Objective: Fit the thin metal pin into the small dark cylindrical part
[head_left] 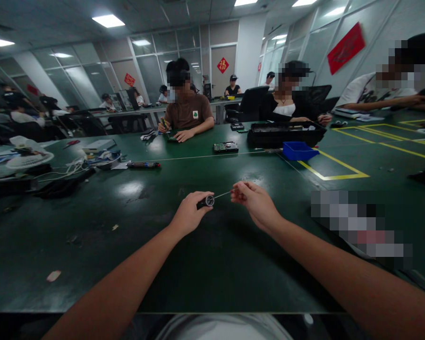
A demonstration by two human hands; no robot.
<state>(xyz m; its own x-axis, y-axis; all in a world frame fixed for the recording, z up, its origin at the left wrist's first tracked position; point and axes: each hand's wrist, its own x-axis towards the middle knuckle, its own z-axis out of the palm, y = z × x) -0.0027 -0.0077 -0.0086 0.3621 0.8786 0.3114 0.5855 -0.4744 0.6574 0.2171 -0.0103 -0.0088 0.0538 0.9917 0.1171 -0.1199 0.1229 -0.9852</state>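
Note:
My left hand [192, 212] is closed around a small black cylinder with a round, silvery-rimmed open end [209, 200]. That end faces the camera and lies between thumb and fingers. Opposite it, my right hand [252, 200] pinches a thin metal rod [222, 194], whose far tip meets or enters the round end. Whether the rod is a tool or part of the cylinder I cannot tell. Both hands are just above the green tabletop [212, 264].
Across the table sit a hard drive [225, 147], a blue bin [299, 151] and a long black casing [286, 134]. A dark pen-like tool [143, 165] and cables [74, 167] lie left. A blurred-out object [357, 226] is at right. People work opposite.

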